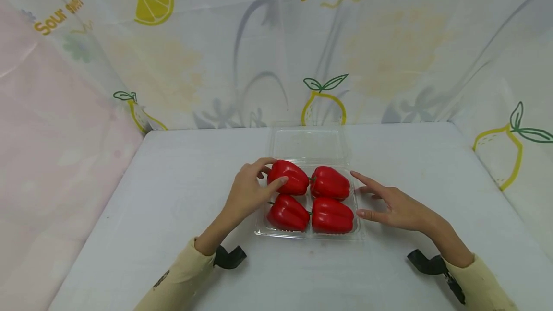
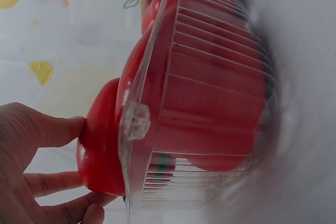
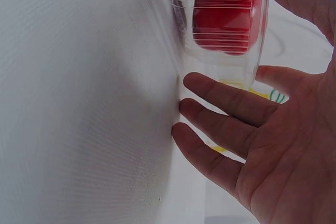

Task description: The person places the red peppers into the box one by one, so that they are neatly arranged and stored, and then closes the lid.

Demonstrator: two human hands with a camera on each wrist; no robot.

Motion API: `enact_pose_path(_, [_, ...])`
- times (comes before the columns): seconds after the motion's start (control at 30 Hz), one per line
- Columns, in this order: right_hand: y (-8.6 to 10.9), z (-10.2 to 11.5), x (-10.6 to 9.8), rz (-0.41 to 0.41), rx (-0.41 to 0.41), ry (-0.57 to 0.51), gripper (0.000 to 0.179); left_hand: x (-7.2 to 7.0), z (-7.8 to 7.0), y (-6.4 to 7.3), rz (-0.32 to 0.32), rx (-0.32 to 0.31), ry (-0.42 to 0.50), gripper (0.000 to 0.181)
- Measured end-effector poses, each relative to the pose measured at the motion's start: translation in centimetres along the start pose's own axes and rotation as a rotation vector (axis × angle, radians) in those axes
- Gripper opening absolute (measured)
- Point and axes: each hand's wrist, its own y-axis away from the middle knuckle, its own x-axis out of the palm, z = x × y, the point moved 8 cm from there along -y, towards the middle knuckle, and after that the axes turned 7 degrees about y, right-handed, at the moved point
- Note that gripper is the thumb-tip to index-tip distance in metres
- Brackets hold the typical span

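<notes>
A clear plastic clamshell container (image 1: 282,235) holds several red bell peppers in two rows. My left hand (image 1: 247,190) grips the back-left bell pepper (image 1: 290,176), thumb on its near side and fingers behind it. In the left wrist view this pepper (image 2: 100,142) stands above the container's rim. Beside it lies the back-right pepper (image 1: 330,183); in front are the front-left pepper (image 1: 288,213) and front-right pepper (image 1: 331,215). My right hand (image 1: 395,206) is at the container's right side, fingers spread and relaxed, thumb and index fingertips right at the rim.
The container's clear lid (image 1: 308,144) is folded back toward the far edge of the white table (image 1: 181,181). A lemon-print cloth (image 1: 276,61) hangs behind and at the sides. Black curved pieces (image 1: 230,257) stick out at both sleeve cuffs.
</notes>
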Motion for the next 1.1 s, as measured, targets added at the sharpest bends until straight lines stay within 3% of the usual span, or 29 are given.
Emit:
enact_pose_path(0.33, [-0.1,0.1,-0.1,0.002,-0.002,0.002,0.086,0.4,-1.1,-0.3,-0.041,0.089,-0.085,0.045])
enact_pose_path(0.63, [-0.2,0.1,-0.1,0.002,-0.004,0.008,0.086,1.3,-1.3,-0.3,-0.066,0.097,-0.206,0.041])
enact_pose_path(1.1, [-0.1,0.0,-0.1,0.004,0.008,0.006,0.085,1.5,-1.3,-0.2,-0.084,0.07,-0.241,0.037])
